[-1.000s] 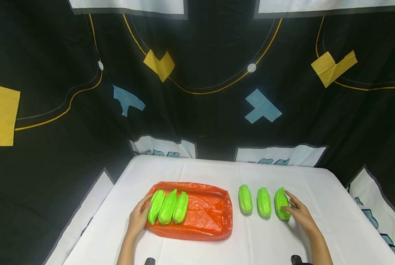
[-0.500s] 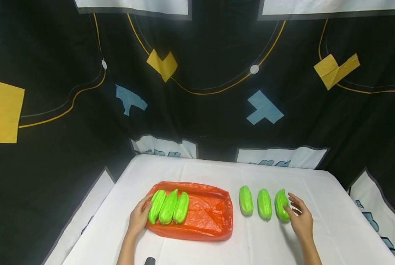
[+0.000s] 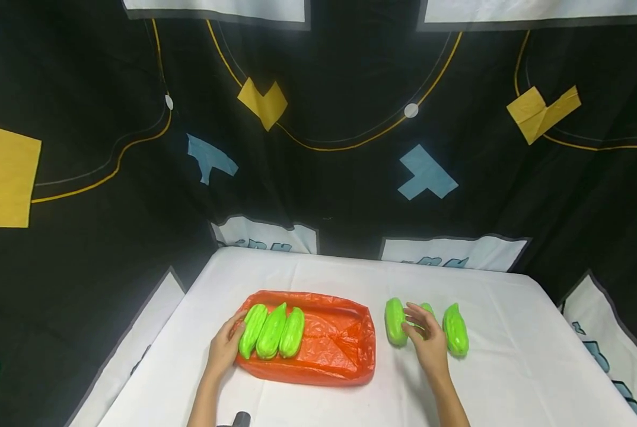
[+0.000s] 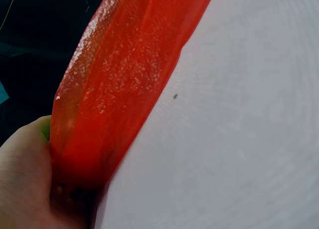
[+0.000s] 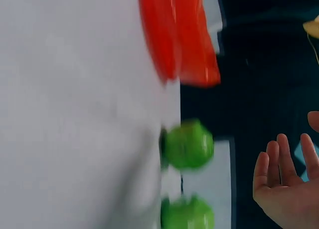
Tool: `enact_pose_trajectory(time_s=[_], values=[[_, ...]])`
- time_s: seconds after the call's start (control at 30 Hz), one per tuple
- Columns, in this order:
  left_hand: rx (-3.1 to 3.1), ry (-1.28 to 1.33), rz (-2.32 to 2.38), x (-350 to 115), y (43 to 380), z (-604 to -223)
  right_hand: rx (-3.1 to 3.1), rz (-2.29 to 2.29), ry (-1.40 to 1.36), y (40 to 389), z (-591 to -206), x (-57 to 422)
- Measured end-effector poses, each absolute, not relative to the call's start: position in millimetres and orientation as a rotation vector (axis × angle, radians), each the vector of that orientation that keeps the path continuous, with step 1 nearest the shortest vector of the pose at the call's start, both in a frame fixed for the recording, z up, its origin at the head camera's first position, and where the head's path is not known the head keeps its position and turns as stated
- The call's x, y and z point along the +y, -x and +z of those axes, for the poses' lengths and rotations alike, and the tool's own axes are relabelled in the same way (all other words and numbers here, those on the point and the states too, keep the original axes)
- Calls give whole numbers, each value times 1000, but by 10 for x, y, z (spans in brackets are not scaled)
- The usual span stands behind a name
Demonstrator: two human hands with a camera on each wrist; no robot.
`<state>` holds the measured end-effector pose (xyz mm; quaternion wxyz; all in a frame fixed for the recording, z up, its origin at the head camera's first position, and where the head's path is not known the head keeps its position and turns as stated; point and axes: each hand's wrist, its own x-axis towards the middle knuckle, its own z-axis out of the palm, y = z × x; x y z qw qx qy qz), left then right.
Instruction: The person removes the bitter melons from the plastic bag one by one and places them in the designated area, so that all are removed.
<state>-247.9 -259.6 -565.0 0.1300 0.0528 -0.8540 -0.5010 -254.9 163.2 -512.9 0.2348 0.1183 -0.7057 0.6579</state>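
A red plastic-covered tray [image 3: 334, 347] lies left of the table's middle, with three ridged light-green gourds [image 3: 272, 335] side by side at its left end. My left hand [image 3: 225, 344] holds the tray's left side; the left wrist view shows that hand [image 4: 25, 174] against the red wall [image 4: 114, 84]. To the right of the tray stand three more gourds in a row: a left one [image 3: 395, 323], a middle one [image 3: 427, 309] and a right one [image 3: 456, 332]. Over the middle one hovers my right hand [image 3: 429, 341], fingers apart, partly hiding it. The right wrist view shows this hand [image 5: 289, 194] holding nothing.
A white cloth [image 3: 510, 367] covers the table. Behind it hangs a black curtain [image 3: 324, 190] with yellow and blue patches. A dark rounded object [image 3: 241, 419] shows at the bottom edge near my left forearm.
My right hand has left the rightmost gourd and moved left to above the middle one. That gourd stays where it was. The left hand remains on the tray.
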Motion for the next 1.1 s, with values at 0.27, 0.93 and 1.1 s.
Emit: enact_pose_trajectory(time_s=[0.27,0.93,1.1], values=[[-2476,-167,-1464,-2589,2487,-5644,-2021,2015,-297,2505,-5000,1044],[-2497,-172,-1472,-2591,2496,-5636,-2190,2331,-436,2382,-4912,165],[-2498,-174,-1453,-2593,2476,-5641,-2225,2334,-481,2398,-5011,53]])
